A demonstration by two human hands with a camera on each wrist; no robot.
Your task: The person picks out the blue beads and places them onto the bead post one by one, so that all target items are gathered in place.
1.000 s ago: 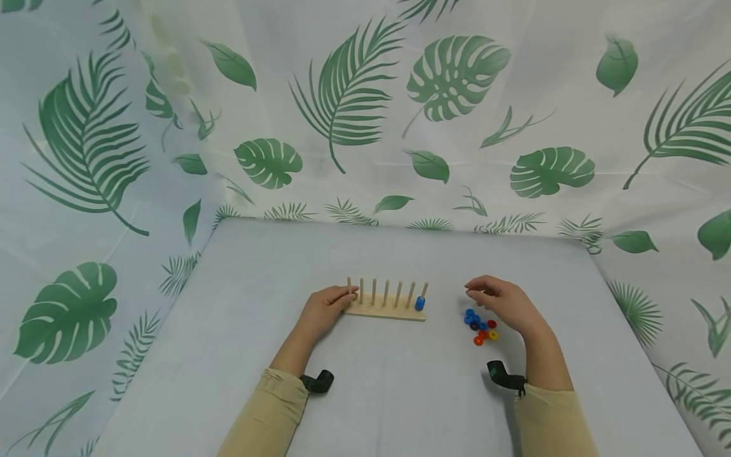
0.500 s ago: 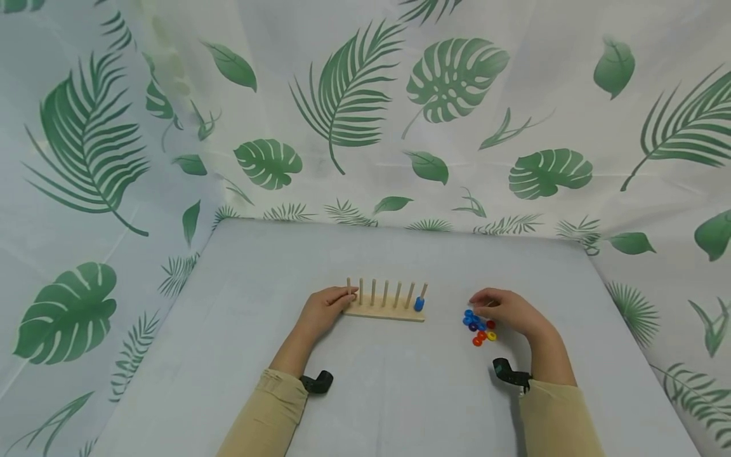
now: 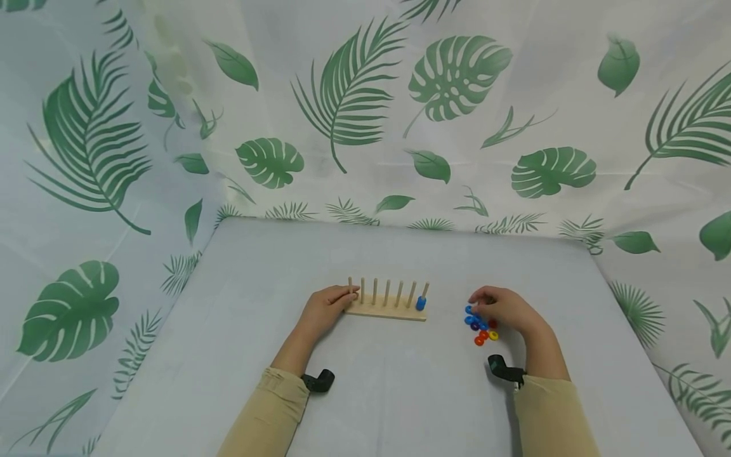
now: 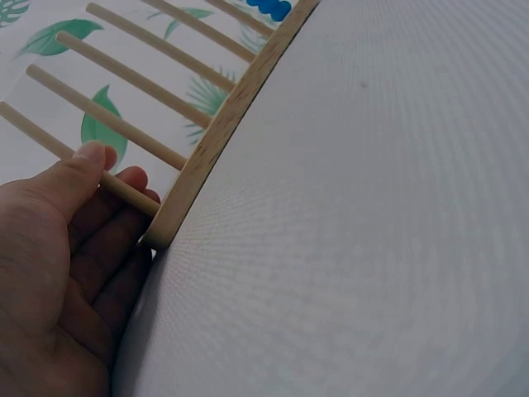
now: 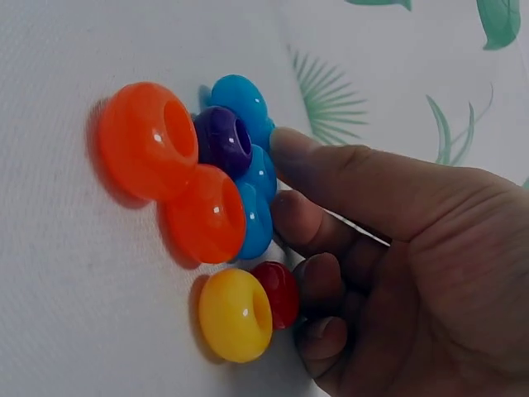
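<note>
My left hand point(image 3: 327, 310) holds the left end of a wooden peg stand point(image 3: 385, 311), a flat base with a row of upright pegs. In the left wrist view the thumb lies over the end peg point(image 4: 128, 194), with fingers behind it. Blue beads point(image 3: 421, 303) sit on the rightmost peg. My right hand point(image 3: 507, 311) is at a small pile of ring beads, thumb and index finger slightly apart right at the blue beads point(image 5: 258, 174). Around these lie a purple bead point(image 5: 223, 139), orange beads point(image 5: 149, 141), a yellow bead point(image 5: 235, 316) and a dark red bead point(image 5: 277, 294).
A white-covered table point(image 3: 388, 387) lies under everything. Leaf-printed cloth point(image 3: 365, 108) hangs behind it and along the sides. A black wrist camera point(image 3: 318, 381) is strapped to the left wrist, and another black camera point(image 3: 504, 369) to the right.
My right hand has come down from above the pile, its fingertips now at the blue beads. The left hand and the peg stand have stayed in place.
</note>
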